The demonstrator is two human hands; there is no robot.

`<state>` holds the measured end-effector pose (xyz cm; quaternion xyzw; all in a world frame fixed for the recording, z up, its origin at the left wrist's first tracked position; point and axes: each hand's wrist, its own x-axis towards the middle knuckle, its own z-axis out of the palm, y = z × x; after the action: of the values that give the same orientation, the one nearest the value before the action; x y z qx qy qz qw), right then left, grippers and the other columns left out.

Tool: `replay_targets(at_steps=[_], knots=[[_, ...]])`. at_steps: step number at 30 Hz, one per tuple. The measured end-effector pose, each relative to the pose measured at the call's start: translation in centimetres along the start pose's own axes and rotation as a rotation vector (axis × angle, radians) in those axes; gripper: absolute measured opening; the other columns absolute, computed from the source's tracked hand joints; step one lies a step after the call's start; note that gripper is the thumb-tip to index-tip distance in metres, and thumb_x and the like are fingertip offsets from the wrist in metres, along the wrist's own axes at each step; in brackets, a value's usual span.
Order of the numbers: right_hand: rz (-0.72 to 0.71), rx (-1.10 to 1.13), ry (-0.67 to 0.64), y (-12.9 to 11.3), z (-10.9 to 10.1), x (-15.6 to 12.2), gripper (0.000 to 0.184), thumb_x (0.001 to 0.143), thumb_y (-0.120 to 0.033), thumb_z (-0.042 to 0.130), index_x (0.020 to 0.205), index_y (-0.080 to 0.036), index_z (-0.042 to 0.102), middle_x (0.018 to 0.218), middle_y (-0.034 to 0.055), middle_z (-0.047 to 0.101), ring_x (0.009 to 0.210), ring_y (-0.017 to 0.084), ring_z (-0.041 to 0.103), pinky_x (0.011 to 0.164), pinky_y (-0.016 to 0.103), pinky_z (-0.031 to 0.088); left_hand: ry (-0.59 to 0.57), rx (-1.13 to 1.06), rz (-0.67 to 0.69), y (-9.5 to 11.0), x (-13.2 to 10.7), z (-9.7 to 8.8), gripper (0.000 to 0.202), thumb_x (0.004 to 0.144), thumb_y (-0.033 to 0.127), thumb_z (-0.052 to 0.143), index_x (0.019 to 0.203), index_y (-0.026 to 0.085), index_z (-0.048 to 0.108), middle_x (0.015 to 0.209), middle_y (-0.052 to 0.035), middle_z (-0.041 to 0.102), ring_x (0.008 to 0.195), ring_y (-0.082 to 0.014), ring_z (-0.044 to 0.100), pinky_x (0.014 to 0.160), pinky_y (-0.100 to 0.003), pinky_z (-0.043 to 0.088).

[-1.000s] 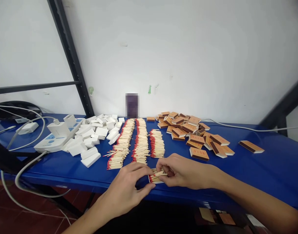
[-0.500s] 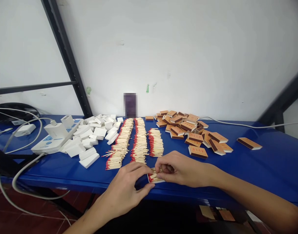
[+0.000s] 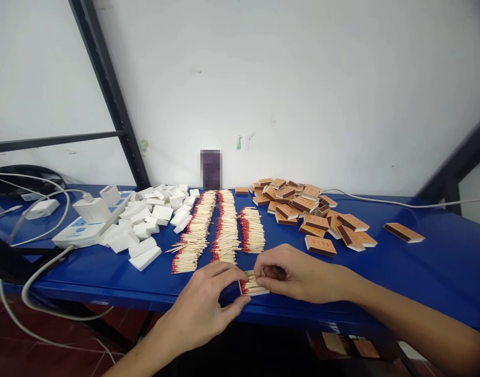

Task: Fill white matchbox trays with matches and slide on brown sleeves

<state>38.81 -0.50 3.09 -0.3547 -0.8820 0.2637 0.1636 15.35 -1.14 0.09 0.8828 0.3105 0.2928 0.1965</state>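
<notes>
A small white tray of red-tipped matches [image 3: 252, 285] lies near the front edge of the blue table [image 3: 440, 272]. My left hand [image 3: 206, 301] grips the tray's left side with thumb and fingers curled round it. My right hand [image 3: 293, 272] has its fingertips pinched together on the matches lying in the tray. Just behind my hands run three rows of loose matches [image 3: 226, 228], their red heads to the left.
A heap of white inner trays [image 3: 151, 220] lies at the left, and a pile of orange-brown matchbox sleeves [image 3: 311, 212] at the right, with one sleeve [image 3: 404, 232] apart. A power strip [image 3: 85, 225] with chargers and cables sits far left. A black frame post [image 3: 110, 94] slants up the wall.
My right fingers have settled the matches flat into the tray. My left hand has stayed on the tray's side. The camera has shifted slightly.
</notes>
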Motion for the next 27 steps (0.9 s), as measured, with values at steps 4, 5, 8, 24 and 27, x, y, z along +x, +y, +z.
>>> replay_targets(at_steps=[4,5,8,24,27], knots=[[-0.004,-0.023,0.012,0.2,0.1,0.1,0.024,0.097,-0.037,0.052,0.087,-0.017,0.063,0.064,-0.0047,0.046,0.056,0.01,0.039,0.053,0.023,0.031,0.014,0.022,0.0,0.0,-0.4,0.6,0.019,0.088,0.023,0.067,0.108,0.025,0.065,0.107,-0.0024,0.071,0.098,-0.0189,0.066,0.091,-0.031,0.053],[-0.008,-0.033,0.013,0.2,0.2,0.1,0.025,0.097,-0.037,0.051,0.087,-0.018,0.063,0.064,-0.0045,0.046,0.056,0.01,0.039,0.054,0.023,0.031,0.029,0.033,0.011,0.1,-0.6,0.7,0.021,0.088,0.022,0.067,0.109,0.025,0.065,0.108,-0.0029,0.071,0.1,-0.0191,0.066,0.092,-0.032,0.054],[-0.017,-0.069,0.015,0.2,0.2,0.2,0.026,0.098,-0.036,0.05,0.086,-0.018,0.063,0.066,-0.0035,0.048,0.058,0.01,0.04,0.055,0.023,0.031,0.112,0.076,0.075,0.5,-1.0,0.1,0.025,0.087,0.024,0.067,0.112,0.025,0.065,0.118,-0.0057,0.069,0.106,-0.0206,0.066,0.094,-0.033,0.054],[0.017,-0.045,-0.026,-0.2,0.0,-0.1,0.022,0.093,-0.036,0.058,0.079,-0.019,0.055,0.067,-0.0053,0.048,0.059,0.009,0.04,0.058,0.023,0.033,-0.156,0.554,-0.569,-16.9,22.2,-11.7,0.033,0.095,0.034,0.061,0.123,0.015,0.058,0.123,-0.0095,0.061,0.105,-0.0245,0.063,0.088,-0.043,0.056],[0.021,-0.039,-0.051,-0.4,-0.1,-0.2,0.024,0.093,-0.036,0.057,0.075,-0.02,0.05,0.068,-0.0046,0.05,0.059,0.01,0.041,0.057,0.023,0.033,-0.18,0.536,-0.572,-19.4,22.8,-11.5,0.033,0.096,0.034,0.06,0.123,0.015,0.059,0.123,-0.0087,0.061,0.105,-0.0249,0.063,0.087,-0.044,0.056]])
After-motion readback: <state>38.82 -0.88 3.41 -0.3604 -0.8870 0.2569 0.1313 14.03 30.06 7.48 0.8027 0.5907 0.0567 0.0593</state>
